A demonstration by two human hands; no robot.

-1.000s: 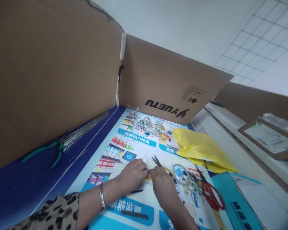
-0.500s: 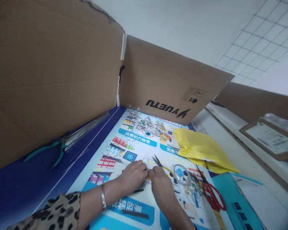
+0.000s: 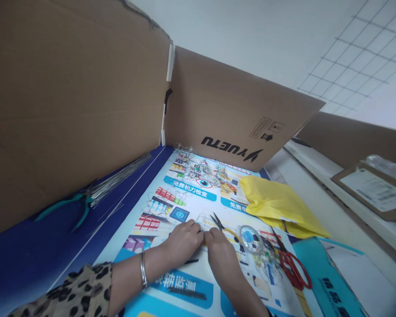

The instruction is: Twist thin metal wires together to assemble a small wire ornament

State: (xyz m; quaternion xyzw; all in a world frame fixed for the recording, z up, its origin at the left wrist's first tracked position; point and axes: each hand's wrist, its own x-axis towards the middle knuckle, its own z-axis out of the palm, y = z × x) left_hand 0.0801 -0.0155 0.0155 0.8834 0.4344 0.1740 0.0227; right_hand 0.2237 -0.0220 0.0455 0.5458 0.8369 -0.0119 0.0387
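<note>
My left hand (image 3: 185,240), with a silver bangle at the wrist, is closed in a pinch over the printed sheet (image 3: 141,268). Its fingertips meet those of my right hand (image 3: 219,251), also closed. A faint loop of thin wire (image 3: 201,219) rises from between the fingers; most of what they grip is hidden. Just beyond my right hand lie small yellow-handled pliers (image 3: 221,223), their dark jaws pointing away. To their right sits a clear round spool (image 3: 251,239). Several tangled wire pieces with beads (image 3: 201,171) lie at the far end of the sheet.
Teal-handled pliers (image 3: 81,207) and a bundle of straight wires (image 3: 119,178) lie on the left. On the right are red scissors (image 3: 293,268), a yellow bag (image 3: 277,204) and a teal packet (image 3: 320,273). Cardboard walls (image 3: 69,88) stand at the left and back.
The view shifts very slightly. My hands stay pinched together in nearly the same spot, with only a tiny movement of the fingers.
</note>
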